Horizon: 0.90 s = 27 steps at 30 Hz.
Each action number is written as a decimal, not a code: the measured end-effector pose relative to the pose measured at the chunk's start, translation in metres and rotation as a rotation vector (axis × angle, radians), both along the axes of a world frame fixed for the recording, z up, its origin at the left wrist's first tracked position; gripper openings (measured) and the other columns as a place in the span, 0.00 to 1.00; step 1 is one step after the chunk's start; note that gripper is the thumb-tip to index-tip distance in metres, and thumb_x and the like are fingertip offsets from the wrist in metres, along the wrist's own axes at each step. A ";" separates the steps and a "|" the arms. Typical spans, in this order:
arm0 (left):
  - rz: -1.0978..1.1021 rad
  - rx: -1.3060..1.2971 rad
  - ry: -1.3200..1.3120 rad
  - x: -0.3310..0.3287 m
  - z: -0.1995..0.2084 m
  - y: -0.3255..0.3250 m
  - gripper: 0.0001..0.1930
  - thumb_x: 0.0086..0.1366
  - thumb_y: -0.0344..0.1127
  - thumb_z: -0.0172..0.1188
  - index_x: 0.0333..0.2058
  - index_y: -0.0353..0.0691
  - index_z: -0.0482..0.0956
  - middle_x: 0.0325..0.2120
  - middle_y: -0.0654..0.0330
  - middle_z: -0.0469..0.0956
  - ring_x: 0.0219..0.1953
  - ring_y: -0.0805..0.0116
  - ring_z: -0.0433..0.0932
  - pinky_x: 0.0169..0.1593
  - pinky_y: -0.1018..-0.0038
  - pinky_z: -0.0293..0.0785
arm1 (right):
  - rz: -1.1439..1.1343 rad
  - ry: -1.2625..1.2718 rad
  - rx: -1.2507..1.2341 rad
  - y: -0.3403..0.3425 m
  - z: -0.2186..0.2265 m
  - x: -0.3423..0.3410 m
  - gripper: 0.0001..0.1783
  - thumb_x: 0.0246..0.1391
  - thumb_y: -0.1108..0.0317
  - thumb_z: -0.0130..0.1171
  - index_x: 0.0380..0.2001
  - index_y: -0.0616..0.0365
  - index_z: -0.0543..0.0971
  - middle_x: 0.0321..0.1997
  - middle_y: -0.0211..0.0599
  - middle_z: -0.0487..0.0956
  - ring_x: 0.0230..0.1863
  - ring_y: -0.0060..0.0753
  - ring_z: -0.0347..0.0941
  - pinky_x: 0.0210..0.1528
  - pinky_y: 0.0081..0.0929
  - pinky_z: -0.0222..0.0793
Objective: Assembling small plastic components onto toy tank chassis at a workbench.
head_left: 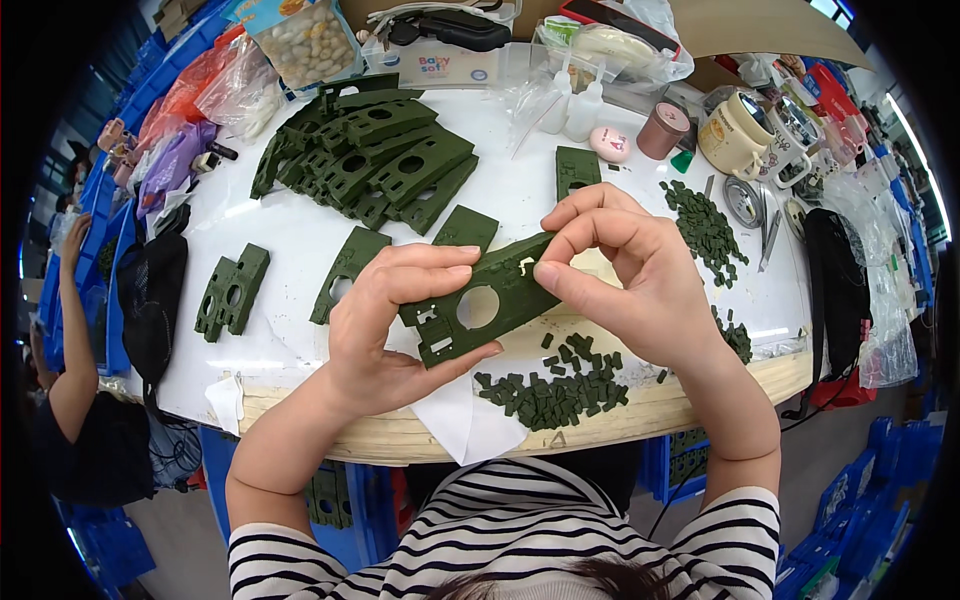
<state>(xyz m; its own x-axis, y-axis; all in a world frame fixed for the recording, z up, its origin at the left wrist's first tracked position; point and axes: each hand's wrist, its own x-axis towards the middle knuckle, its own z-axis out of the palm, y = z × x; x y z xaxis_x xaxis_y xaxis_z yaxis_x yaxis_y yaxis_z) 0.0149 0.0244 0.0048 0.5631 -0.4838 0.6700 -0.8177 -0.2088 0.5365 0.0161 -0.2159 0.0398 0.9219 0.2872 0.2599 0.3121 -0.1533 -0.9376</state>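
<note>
Taking the held panel (518, 288) as the dial's centre, with 12 pointing away from the person, its long axis is running from 8 to 2 o'clock. It is sitting between both hands, above the near edge of the table (290, 385).

The left hand (372, 325) is gripping the 8 o'clock end, its fingers lying over the far edge and its thumb reaching along the near edge, half closed around the panel. The right hand (620, 275) is closing thumb and fingers in a pinch at the 2 o'clock end, the tips touching the panel just beside a small opening. Whether the tips are also holding a small piece is staying hidden.

So the right hand is being the nearer one to that opening. It is also lying closer to the near heap (555, 400) of pieces, at 5 o'clock. Another heap (700, 225) is spreading between 2 and 3; the stack (442, 160) is leaning at 11.
</note>
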 end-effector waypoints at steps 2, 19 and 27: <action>0.000 -0.004 -0.004 0.000 0.000 0.000 0.34 0.43 0.26 0.77 0.50 0.36 0.69 0.50 0.47 0.73 0.51 0.60 0.74 0.51 0.69 0.73 | -0.002 -0.013 -0.006 0.001 0.000 0.000 0.05 0.46 0.70 0.66 0.24 0.59 0.81 0.37 0.34 0.77 0.44 0.28 0.71 0.51 0.27 0.64; 0.008 0.018 -0.048 -0.003 0.003 -0.002 0.34 0.43 0.25 0.77 0.49 0.37 0.69 0.49 0.47 0.73 0.52 0.59 0.74 0.54 0.66 0.74 | -0.039 -0.103 -0.057 0.002 -0.004 0.000 0.04 0.45 0.70 0.65 0.24 0.59 0.80 0.36 0.34 0.75 0.43 0.29 0.71 0.51 0.28 0.64; 0.005 0.010 -0.065 -0.004 0.003 -0.004 0.34 0.43 0.26 0.77 0.49 0.39 0.69 0.48 0.48 0.74 0.53 0.57 0.74 0.63 0.53 0.66 | -0.046 -0.155 -0.074 0.003 -0.005 0.000 0.05 0.45 0.70 0.66 0.23 0.59 0.79 0.36 0.35 0.75 0.41 0.28 0.71 0.48 0.26 0.65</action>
